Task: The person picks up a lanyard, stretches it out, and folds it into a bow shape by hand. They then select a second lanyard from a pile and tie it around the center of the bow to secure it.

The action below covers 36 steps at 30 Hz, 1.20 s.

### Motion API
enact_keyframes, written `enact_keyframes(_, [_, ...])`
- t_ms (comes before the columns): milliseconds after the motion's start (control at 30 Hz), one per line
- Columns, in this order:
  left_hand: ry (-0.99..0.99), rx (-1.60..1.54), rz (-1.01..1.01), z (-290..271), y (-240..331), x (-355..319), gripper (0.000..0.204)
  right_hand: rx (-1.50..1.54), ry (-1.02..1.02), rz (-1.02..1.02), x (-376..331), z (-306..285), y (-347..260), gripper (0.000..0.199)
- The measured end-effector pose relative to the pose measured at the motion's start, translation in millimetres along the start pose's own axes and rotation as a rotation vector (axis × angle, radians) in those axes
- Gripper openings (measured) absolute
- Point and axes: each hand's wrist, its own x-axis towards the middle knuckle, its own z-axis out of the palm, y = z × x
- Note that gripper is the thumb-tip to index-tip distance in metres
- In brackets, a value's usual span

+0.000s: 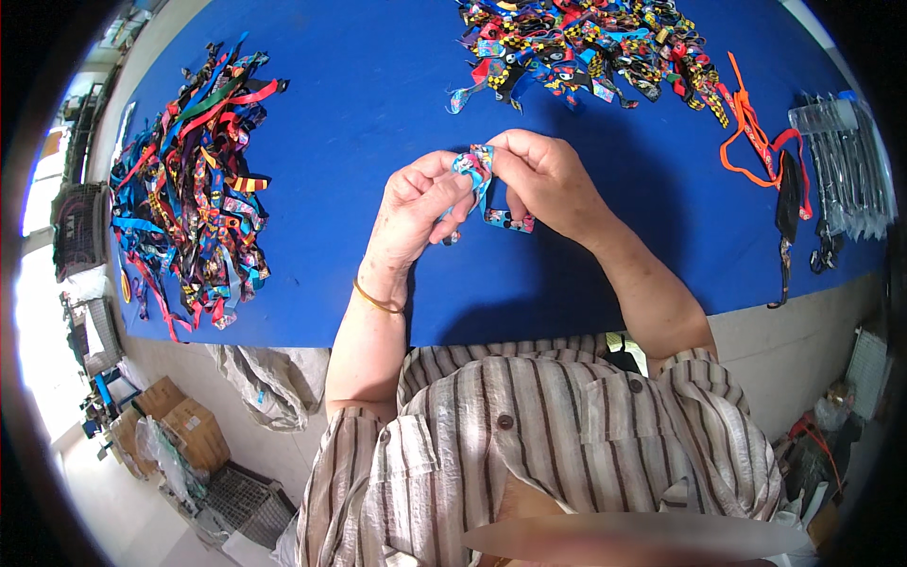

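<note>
Above the middle of the blue table, both my hands hold a light-blue printed fabric strap (510, 220) with colourful cartoon figures. My left hand (416, 203), with a gold-coloured bangle at the wrist, pinches a bunched part of it between thumb and fingers. Close beside it, my right hand (548, 180) grips the same strap near its upper end. A loop of the strap hangs below the fingers, its lower part beside my right hand's fingertips. Just under my left hand pokes a small dark end of something, mostly hidden.
A heap of multicoloured straps (198, 189) lies at the left of the blue table (350, 85), and another strap pile (586, 52) at the far side. To the right are an orange cord (742, 109), a black strap (788, 213) and clear plastic bags (841, 161). Cardboard boxes (194, 430) stand below left.
</note>
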Motion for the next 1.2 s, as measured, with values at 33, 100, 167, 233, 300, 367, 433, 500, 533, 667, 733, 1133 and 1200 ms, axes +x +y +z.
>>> enact_keyframes(33, [0.02, -0.008, 0.002, 1, 0, 0, 0.015, 0.0, -0.001, 0.0, 0, -1, 0, 0.02])
enact_keyframes(100, [0.022, -0.006, 0.016, 0, -1, 1, 0.015, 0.064, -0.039, -0.033, 1, -3, 0, 0.023])
enact_keyframes(167, [0.025, -0.004, 0.03, -1, -1, 1, 0.015, 0.081, -0.05, -0.028, 0, -1, -5, 0.023])
enact_keyframes(233, [0.022, 0.003, 0.02, -2, -1, 2, 0.013, 0.099, -0.062, -0.023, 1, 0, -5, 0.023])
enact_keyframes(300, [0.019, -0.002, 0.036, -1, 0, 3, 0.014, 0.051, -0.039, -0.064, 3, 1, 2, 0.02])
enact_keyframes(367, [0.014, -0.007, 0.053, -1, 0, 3, 0.015, 0.055, -0.031, -0.088, 5, 0, 7, 0.018])
enact_keyframes(433, [0.032, -0.014, 0.098, -3, -2, 3, 0.015, 0.058, -0.023, -0.112, 7, 0, 9, 0.016])
enact_keyframes(500, [0.079, -0.045, 0.132, -1, -3, 5, 0.016, 0.091, 0.055, -0.135, 7, 1, 9, 0.013])
enact_keyframes(533, [0.126, -0.076, 0.164, -1, -4, 6, 0.016, 0.091, 0.055, -0.136, 7, 1, 10, 0.013])
enact_keyframes(667, [0.224, -0.119, 0.227, -4, -8, 7, 0.017, 0.203, 0.118, -0.171, 6, 4, 9, 0.01])
enact_keyframes(733, [0.159, -0.111, 0.259, -12, -10, 9, 0.017, 0.259, 0.154, -0.193, 5, 4, 8, 0.009])
enact_keyframes(1133, [0.024, -0.543, 0.293, -9, -8, 8, 0.018, 0.294, 0.182, -0.246, 12, 2, 21, 0.007])
enact_keyframes(1200, [-0.029, -0.527, 0.287, -13, -9, 9, 0.018, 0.202, 0.142, -0.159, 13, 1, 23, 0.011])
